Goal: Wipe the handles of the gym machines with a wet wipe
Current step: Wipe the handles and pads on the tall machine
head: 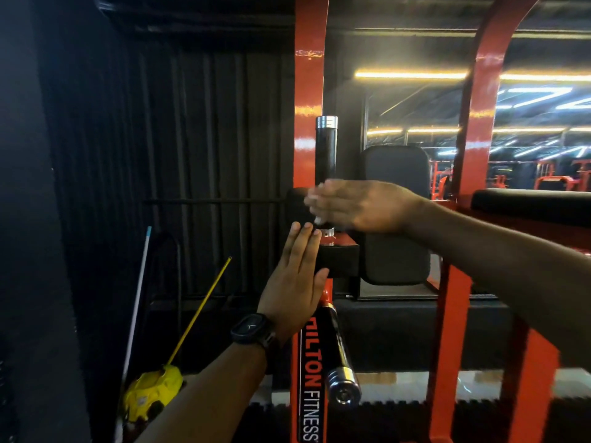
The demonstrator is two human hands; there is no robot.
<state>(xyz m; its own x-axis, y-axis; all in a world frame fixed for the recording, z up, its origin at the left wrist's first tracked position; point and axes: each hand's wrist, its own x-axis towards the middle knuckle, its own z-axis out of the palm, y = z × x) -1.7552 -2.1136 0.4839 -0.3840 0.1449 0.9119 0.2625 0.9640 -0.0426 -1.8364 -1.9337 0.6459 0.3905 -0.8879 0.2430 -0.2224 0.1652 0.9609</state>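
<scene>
While left hand (292, 282) fingers lie straight, right hand (358, 204) fingers blurred, unclear, two handles (326, 151)

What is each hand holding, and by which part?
Left hand: nothing; straight fingers touch the black block. Right hand: blurred low on the upright handle, white wipe at its fingertips; grip cannot be told.

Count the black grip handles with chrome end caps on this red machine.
2. The upright black chrome-capped handle stands beside the red post, partly behind the blurred right hand. The lower black chrome-tipped handle angles toward the camera, below the left hand. Others may be hidden.
</scene>
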